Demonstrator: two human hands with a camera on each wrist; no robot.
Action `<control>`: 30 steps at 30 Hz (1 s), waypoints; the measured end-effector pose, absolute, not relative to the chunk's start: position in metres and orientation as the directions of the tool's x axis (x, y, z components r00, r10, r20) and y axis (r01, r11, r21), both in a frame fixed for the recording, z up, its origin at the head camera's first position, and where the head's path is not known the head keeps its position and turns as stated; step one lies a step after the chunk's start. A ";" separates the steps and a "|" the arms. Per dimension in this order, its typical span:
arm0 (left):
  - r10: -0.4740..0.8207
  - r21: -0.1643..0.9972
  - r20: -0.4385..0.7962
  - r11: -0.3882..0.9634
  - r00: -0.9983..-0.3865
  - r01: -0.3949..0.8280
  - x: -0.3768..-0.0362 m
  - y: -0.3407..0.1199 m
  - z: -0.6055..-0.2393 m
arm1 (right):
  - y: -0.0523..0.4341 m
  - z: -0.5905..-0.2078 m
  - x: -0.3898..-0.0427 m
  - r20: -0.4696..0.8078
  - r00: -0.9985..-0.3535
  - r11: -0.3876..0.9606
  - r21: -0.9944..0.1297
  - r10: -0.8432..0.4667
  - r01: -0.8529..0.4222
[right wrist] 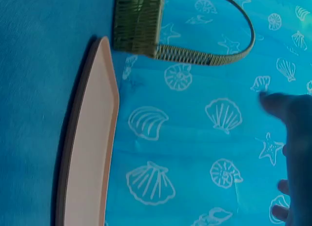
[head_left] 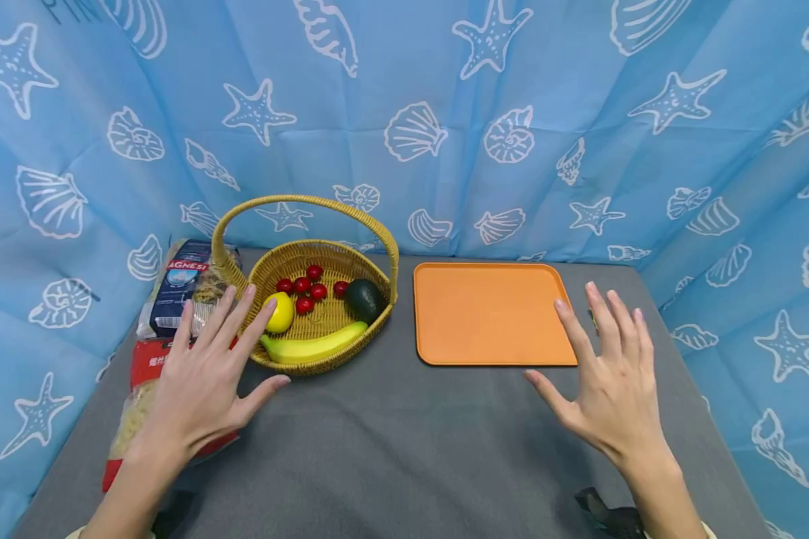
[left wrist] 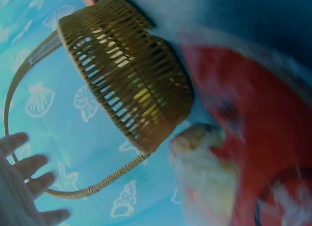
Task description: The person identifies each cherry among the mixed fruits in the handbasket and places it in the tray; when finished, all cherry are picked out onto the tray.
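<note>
Both hands are raised over the table with fingers spread and nothing in them. My left hand (head_left: 205, 378) is near the front left of a wicker basket (head_left: 323, 364) with a tall arched handle, its fingertips overlapping the rim in the head view. Inside lie a yellow lemon (head_left: 280, 313), a banana (head_left: 317, 346), a dark green avocado (head_left: 365, 300) and several small red cherry-like fruits (head_left: 302, 285). My right hand (head_left: 613, 389) hovers beside the right front corner of an orange rectangular tray (head_left: 488, 314), which holds nothing.
A dark blue pasta bag (head_left: 183, 288) and a red-and-clear bag of pasta (head_left: 135, 419) lie along the left side, partly behind the left hand. A small, mostly hidden item sits behind the right fingers. Blue shell-print curtains (head_left: 472, 172) enclose the grey table (head_left: 391, 449).
</note>
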State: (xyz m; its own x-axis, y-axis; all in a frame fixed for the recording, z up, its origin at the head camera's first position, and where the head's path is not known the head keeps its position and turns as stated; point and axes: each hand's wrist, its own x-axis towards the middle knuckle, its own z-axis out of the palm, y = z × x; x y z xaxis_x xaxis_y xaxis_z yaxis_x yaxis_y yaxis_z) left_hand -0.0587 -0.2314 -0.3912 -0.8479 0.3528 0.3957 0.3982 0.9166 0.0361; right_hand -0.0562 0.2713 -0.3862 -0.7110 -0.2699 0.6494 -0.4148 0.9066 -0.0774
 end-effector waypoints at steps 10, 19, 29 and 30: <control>0.166 0.328 0.345 0.901 -0.924 0.285 -0.064 -0.220 -0.402 | 0.231 -0.388 -0.074 0.637 -0.693 0.755 -0.258 -0.336 -0.603; 0.013 0.491 0.136 0.868 -0.991 0.078 -0.075 -0.223 -0.417 | 0.171 -0.397 -0.098 0.459 -0.807 0.509 -0.626 -0.372 -0.591; -0.067 0.586 0.038 0.809 -0.997 -0.032 -0.079 -0.232 -0.423 | 0.101 -0.402 -0.146 0.188 -0.851 0.290 -0.885 -0.490 -0.363; -0.070 0.599 0.036 0.800 -0.997 -0.035 -0.079 -0.233 -0.424 | 0.093 -0.402 -0.151 0.174 -0.847 0.270 -0.899 -0.502 -0.345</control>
